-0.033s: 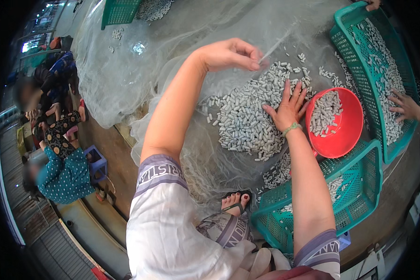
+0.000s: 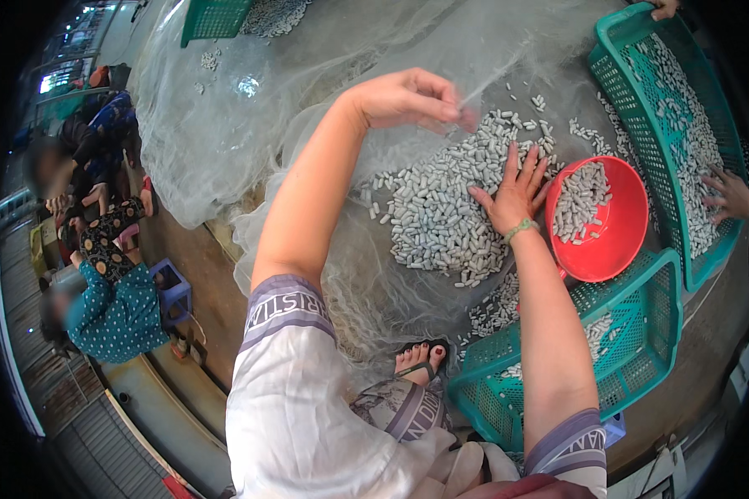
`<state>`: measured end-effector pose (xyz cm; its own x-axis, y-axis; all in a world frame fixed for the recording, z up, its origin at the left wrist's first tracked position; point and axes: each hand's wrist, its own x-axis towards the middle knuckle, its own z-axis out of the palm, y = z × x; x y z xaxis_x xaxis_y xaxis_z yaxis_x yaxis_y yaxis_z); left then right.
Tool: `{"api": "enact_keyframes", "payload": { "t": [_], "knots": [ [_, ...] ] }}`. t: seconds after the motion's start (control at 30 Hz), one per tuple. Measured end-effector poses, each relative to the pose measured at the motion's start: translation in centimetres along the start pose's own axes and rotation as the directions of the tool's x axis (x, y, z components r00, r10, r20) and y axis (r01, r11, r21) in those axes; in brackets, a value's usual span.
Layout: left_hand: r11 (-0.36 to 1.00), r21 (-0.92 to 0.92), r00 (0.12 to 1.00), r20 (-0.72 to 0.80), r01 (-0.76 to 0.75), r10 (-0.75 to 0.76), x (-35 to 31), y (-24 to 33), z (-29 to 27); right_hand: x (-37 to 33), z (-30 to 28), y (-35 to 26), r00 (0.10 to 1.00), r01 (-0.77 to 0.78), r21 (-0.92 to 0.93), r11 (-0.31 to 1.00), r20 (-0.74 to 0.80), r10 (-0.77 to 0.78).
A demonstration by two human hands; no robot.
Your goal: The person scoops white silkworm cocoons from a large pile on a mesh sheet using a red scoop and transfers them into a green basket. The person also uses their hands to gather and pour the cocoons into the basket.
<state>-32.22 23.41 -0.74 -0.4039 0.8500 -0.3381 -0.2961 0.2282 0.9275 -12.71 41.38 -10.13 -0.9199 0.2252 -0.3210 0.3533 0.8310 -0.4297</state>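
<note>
My left hand (image 2: pixel 416 101) is raised above a pile of small grey cylindrical pieces (image 2: pixel 437 208), its fingers pinched and partly blurred. A strand of fine translucent netting (image 2: pixel 495 76) runs taut up and right from those fingertips. My right hand (image 2: pixel 516 190) lies flat with fingers spread on the pile's right side. Just right of it, a red plastic bowl (image 2: pixel 628 200) holds more of the grey pieces. The netting (image 2: pixel 216 158) spreads widely under and around the pile.
A green basket (image 2: pixel 474 374) stands near my right forearm. Another person's hand (image 2: pixel 731 195) reaches into a second green basket (image 2: pixel 637 87) at right. A third basket (image 2: pixel 212 23) is at the far left. My sandalled foot (image 2: pixel 420 363) rests below the pile. Other people sit at left near a blue stool (image 2: pixel 173 291).
My left fingertips have shifted slightly at the netting strand. The other person's hand in the right basket has moved a little. My right hand stays in place.
</note>
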Motion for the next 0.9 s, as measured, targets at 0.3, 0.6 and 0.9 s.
{"api": "enact_keyframes", "payload": {
  "t": [0.3, 0.6, 0.9],
  "knots": [
    [0.477, 0.387, 0.004, -0.779, 0.789, 0.627, -1.7, 0.4, -10.5, 0.1, 0.0, -0.4, 1.000, 0.029, -0.003, 1.000, 0.006, -0.029],
    [0.139, 0.867, 0.563, -0.425, 0.479, 0.709, 6.5, -8.5, -15.0, 0.1, -0.4, -0.6, 0.999, 0.009, -0.028, 1.000, 0.034, -0.008],
    [0.861, 0.016, 0.668, -0.638, 0.509, -0.383, 4.9, -2.4, -6.5, 0.2, -0.5, 0.5, 0.998, -0.031, -0.044, 0.999, 0.044, 0.033]
  ]
}}
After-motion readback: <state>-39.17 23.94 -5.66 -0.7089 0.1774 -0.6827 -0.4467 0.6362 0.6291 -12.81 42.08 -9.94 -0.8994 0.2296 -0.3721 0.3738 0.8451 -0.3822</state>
